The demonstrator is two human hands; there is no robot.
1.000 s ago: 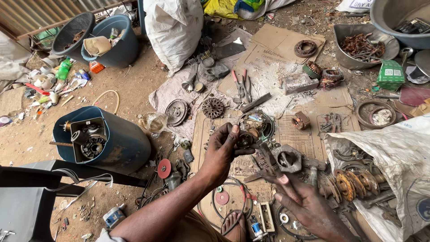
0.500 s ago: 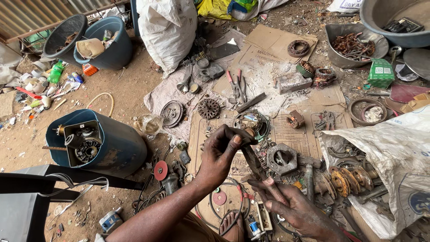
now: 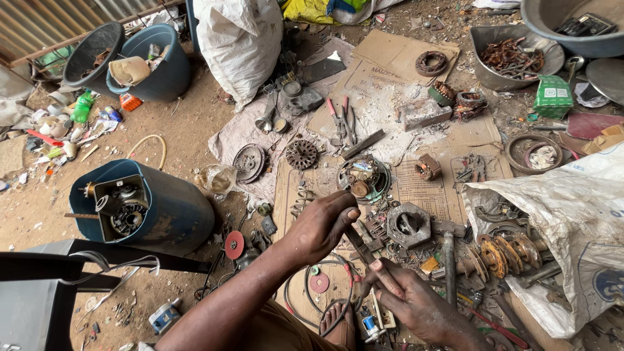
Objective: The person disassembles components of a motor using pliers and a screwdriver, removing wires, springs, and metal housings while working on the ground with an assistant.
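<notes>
2 hands, left hand (image 3: pixel 322 224) and right hand (image 3: pixel 409 300), grip 1 thin dark metal tool (image 3: pixel 361 246) above flattened brown cardboard (image 3: pixel 390 97) on dirt ground; a small green box (image 3: pixel 553 96) lies far right.

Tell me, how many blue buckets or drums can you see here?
3. One blue bucket stands upright at the top left beside a dark bucket; a grey-blue basin sits at the top right corner; one blue drum lies on its side at the left. Others may be hidden.
</notes>
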